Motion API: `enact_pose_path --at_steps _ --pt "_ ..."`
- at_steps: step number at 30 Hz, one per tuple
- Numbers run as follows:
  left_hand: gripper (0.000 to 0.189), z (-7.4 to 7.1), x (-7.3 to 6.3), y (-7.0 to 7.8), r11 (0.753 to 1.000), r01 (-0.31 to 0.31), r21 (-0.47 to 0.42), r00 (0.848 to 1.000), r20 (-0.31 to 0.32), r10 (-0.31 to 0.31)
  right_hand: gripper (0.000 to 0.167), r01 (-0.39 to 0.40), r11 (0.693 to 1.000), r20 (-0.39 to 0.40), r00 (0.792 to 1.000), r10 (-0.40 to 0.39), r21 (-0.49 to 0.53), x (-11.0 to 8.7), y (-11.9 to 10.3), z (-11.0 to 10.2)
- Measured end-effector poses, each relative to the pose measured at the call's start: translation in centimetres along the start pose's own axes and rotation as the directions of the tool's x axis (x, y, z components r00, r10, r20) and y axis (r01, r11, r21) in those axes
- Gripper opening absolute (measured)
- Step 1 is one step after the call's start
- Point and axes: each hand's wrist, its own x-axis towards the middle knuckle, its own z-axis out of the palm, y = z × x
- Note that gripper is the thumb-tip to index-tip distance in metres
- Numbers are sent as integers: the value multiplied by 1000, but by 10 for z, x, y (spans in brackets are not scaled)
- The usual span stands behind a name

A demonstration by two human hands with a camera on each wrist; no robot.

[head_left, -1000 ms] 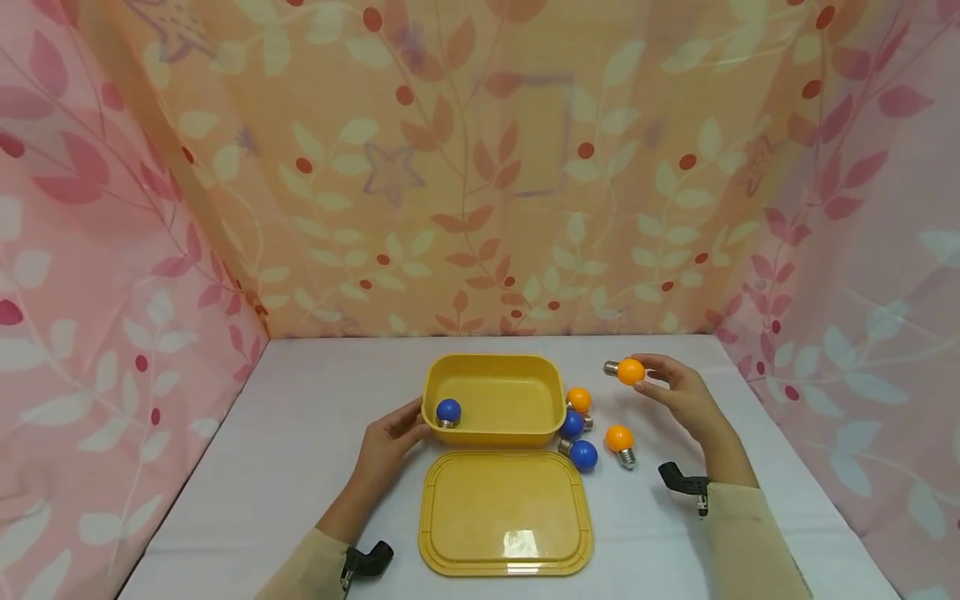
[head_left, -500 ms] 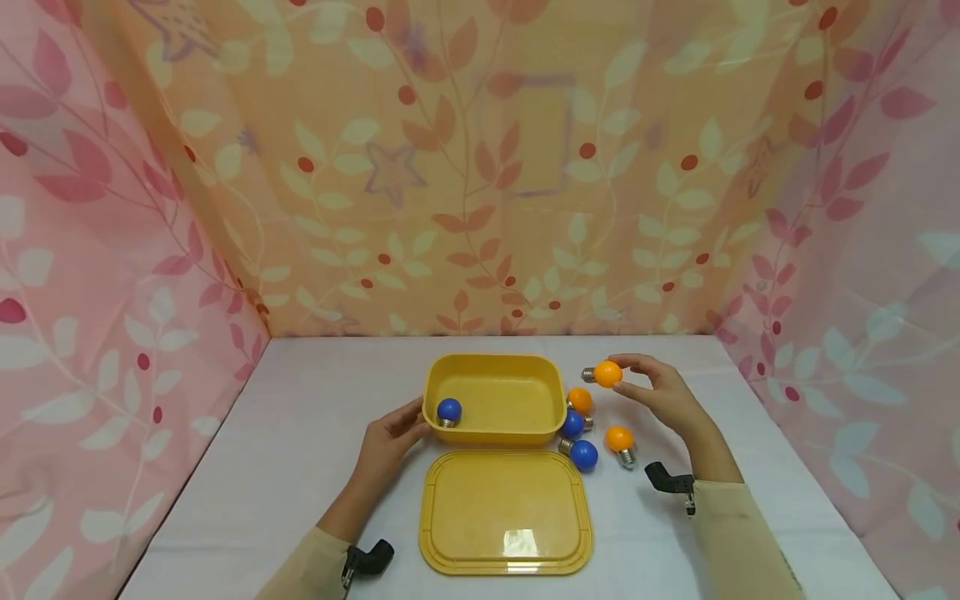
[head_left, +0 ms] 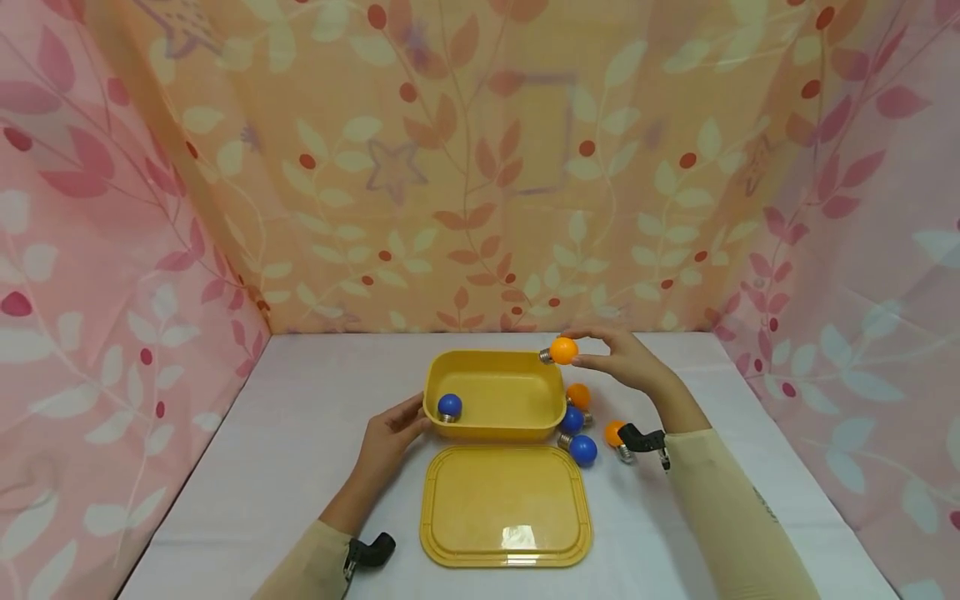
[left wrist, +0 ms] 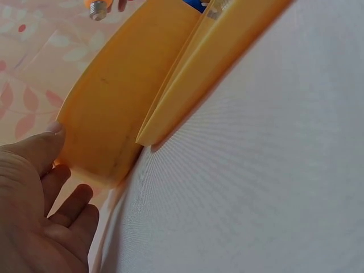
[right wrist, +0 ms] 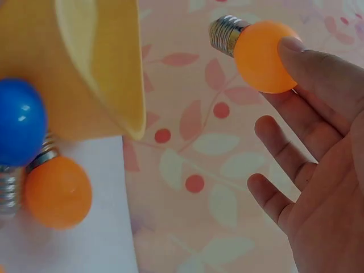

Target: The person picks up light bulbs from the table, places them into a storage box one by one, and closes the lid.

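Observation:
My right hand (head_left: 626,360) pinches an orange light bulb (head_left: 564,351) by its round end between thumb and fingers. Its metal screw base points left, over the far right corner of the yellow box (head_left: 498,434). In the right wrist view this bulb (right wrist: 264,57) is clear of the box, and two fingers extend free below it. My left hand (head_left: 390,433) touches the left end of the box. The left wrist view shows that thumb (left wrist: 54,129) against the box's edge, the other fingers loosely bent. A blue bulb (head_left: 450,406) sits inside the box at the left.
Right of the box lie an orange bulb (head_left: 578,395) and two blue bulbs, one (head_left: 572,419) close to its wall and one (head_left: 583,451) nearer. Another orange bulb (head_left: 614,433) is partly behind the right wrist camera. The yellow lid (head_left: 506,506) lies in front of the box.
My right hand has carried the orange bulb leftward, from the table's right side to the box's far right corner, and slightly higher. The left hand has stayed at the box.

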Motion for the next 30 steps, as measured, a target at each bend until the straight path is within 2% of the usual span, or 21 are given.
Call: enact_pose_path --at_steps 5,9,11,17,21,26,30 --pt "53 0 2 2 1000 -3 13 1000 -11 3 43 13 1000 80 997 -10 -29 24 -19 0" --pt "52 2 1 3 1000 13 27 1000 -17 -13 42 90 996 183 979 -89 3 41 -31 5" --pt "52 2 0 2 999 20 35 1000 -16 -20 41 125 992 210 970 -121 -4 49 -36 8" --pt "53 0 1 1 1000 6 27 1000 -16 -6 38 60 996 243 969 -42 -67 70 -48 19" --pt "53 0 2 1 1000 2 11 1000 -13 -2 38 48 997 284 958 -28 -63 82 -49 30" --pt "52 0 0 -1 1000 13 -12 1000 -5 -13 37 114 992 319 943 -91 -55 98 -49 43" --pt "52 0 1 0 1000 8 -8 1000 -8 -8 38 186 982 356 919 -172 -7 110 -50 53"
